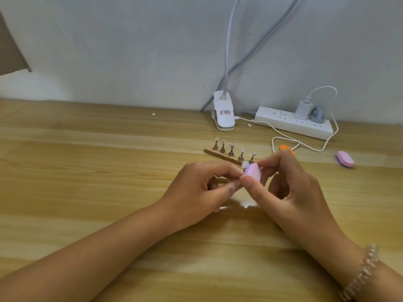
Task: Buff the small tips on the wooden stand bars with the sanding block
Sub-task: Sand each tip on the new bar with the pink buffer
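Note:
A wooden stand bar (218, 154) lies on the table with several metal pegs, each topped by a small clear tip (231, 145). In front of it my right hand (290, 188) pinches a pink and purple sanding block (253, 173) between thumb and fingers. The block lies against a small white tip (245, 164). My left hand (202, 190) is curled around that tip's peg, pinching it just left of the block. A second wooden bar (221, 179) shows partly under my left fingers.
A white clip lamp base (224, 114) and a white power strip (292, 123) with a charger and cable stand at the back by the wall. Another pink sanding block (345, 158) lies at the right. An orange block (285, 148) peeks behind my right hand.

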`<action>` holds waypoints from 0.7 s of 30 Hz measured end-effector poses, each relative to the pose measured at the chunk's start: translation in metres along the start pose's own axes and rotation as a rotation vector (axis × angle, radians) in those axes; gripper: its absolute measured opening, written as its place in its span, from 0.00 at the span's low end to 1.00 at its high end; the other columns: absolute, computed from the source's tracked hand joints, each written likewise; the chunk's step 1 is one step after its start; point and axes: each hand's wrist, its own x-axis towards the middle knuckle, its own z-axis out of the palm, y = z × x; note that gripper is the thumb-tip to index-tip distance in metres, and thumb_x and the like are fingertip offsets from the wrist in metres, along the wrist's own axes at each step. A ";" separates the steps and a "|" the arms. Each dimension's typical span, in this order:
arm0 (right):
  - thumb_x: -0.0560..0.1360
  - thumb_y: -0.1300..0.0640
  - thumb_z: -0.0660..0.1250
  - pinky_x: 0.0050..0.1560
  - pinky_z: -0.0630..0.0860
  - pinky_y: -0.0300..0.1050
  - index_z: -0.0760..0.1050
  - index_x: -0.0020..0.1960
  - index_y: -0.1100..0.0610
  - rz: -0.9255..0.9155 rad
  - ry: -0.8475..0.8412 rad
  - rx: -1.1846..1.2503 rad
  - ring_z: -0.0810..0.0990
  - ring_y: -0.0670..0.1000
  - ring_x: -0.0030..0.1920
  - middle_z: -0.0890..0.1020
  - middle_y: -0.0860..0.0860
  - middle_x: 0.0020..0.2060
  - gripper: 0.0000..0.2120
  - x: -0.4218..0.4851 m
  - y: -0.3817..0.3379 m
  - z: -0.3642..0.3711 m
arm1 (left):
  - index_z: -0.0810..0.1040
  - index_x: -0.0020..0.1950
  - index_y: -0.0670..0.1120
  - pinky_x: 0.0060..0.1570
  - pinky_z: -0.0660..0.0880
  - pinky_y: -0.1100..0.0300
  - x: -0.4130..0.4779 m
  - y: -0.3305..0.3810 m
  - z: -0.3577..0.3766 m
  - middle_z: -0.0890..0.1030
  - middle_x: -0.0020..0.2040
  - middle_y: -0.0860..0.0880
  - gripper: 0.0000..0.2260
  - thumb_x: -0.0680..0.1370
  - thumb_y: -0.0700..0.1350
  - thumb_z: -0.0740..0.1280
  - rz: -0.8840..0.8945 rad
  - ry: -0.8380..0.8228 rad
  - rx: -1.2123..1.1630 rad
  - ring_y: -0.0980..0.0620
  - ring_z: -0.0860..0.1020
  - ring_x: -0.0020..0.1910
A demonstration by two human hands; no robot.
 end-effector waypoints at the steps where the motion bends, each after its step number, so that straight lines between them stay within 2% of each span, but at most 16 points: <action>1: 0.70 0.39 0.72 0.26 0.68 0.41 0.72 0.48 0.52 -0.039 -0.016 -0.013 0.72 0.50 0.25 0.79 0.45 0.36 0.18 -0.002 -0.001 0.001 | 0.84 0.50 0.52 0.27 0.70 0.67 0.000 0.000 -0.001 0.81 0.38 0.65 0.07 0.78 0.40 0.70 -0.001 -0.010 0.000 0.60 0.74 0.23; 3: 0.70 0.39 0.71 0.27 0.69 0.42 0.72 0.48 0.52 -0.054 -0.039 0.012 0.72 0.50 0.26 0.79 0.45 0.36 0.19 -0.003 -0.003 0.001 | 0.84 0.51 0.53 0.28 0.71 0.67 0.000 -0.001 -0.001 0.82 0.39 0.64 0.09 0.78 0.39 0.70 0.000 -0.015 -0.001 0.60 0.75 0.24; 7: 0.67 0.37 0.70 0.29 0.66 0.40 0.73 0.46 0.52 0.087 0.015 0.069 0.69 0.46 0.25 0.80 0.45 0.36 0.20 0.003 0.000 -0.002 | 0.85 0.49 0.51 0.28 0.68 0.69 0.000 -0.001 0.001 0.84 0.39 0.57 0.04 0.77 0.44 0.70 -0.004 0.023 -0.013 0.59 0.75 0.22; 10: 0.70 0.39 0.74 0.28 0.67 0.41 0.72 0.48 0.51 -0.030 -0.019 -0.033 0.72 0.50 0.26 0.79 0.44 0.38 0.19 -0.002 -0.004 0.000 | 0.84 0.51 0.48 0.28 0.71 0.65 0.000 -0.003 0.001 0.84 0.43 0.57 0.05 0.79 0.40 0.69 -0.031 -0.009 -0.039 0.51 0.77 0.25; 12: 0.69 0.40 0.72 0.27 0.68 0.39 0.73 0.50 0.52 -0.103 -0.065 -0.058 0.73 0.51 0.26 0.79 0.43 0.39 0.19 -0.005 -0.007 0.003 | 0.82 0.53 0.46 0.27 0.73 0.60 0.000 -0.004 0.000 0.84 0.45 0.56 0.07 0.80 0.38 0.67 -0.054 -0.022 -0.072 0.45 0.80 0.29; 14: 0.70 0.38 0.73 0.27 0.68 0.40 0.73 0.50 0.51 -0.056 -0.045 -0.022 0.72 0.50 0.26 0.81 0.42 0.40 0.20 -0.003 -0.006 0.002 | 0.82 0.54 0.45 0.25 0.72 0.60 0.001 -0.003 -0.001 0.84 0.44 0.54 0.06 0.80 0.40 0.66 -0.052 -0.016 -0.088 0.51 0.78 0.28; 16: 0.67 0.37 0.71 0.28 0.68 0.40 0.74 0.50 0.51 0.033 0.014 0.000 0.72 0.50 0.26 0.82 0.42 0.41 0.21 0.001 -0.003 -0.001 | 0.82 0.53 0.45 0.26 0.72 0.63 0.000 -0.001 0.000 0.83 0.41 0.57 0.07 0.80 0.43 0.65 -0.041 -0.016 -0.092 0.58 0.75 0.25; 18: 0.68 0.37 0.72 0.29 0.68 0.40 0.73 0.50 0.50 0.039 0.028 -0.014 0.72 0.50 0.26 0.82 0.42 0.41 0.21 0.001 -0.001 -0.001 | 0.83 0.52 0.45 0.26 0.71 0.64 0.000 0.000 -0.001 0.82 0.37 0.59 0.08 0.80 0.43 0.64 -0.036 -0.024 -0.086 0.59 0.74 0.24; 21: 0.69 0.40 0.73 0.28 0.67 0.37 0.71 0.50 0.49 -0.062 -0.039 -0.059 0.73 0.51 0.27 0.80 0.43 0.41 0.18 -0.003 -0.003 0.003 | 0.83 0.53 0.45 0.27 0.72 0.62 0.001 0.000 -0.002 0.83 0.39 0.51 0.09 0.80 0.43 0.63 -0.037 -0.031 -0.070 0.56 0.74 0.24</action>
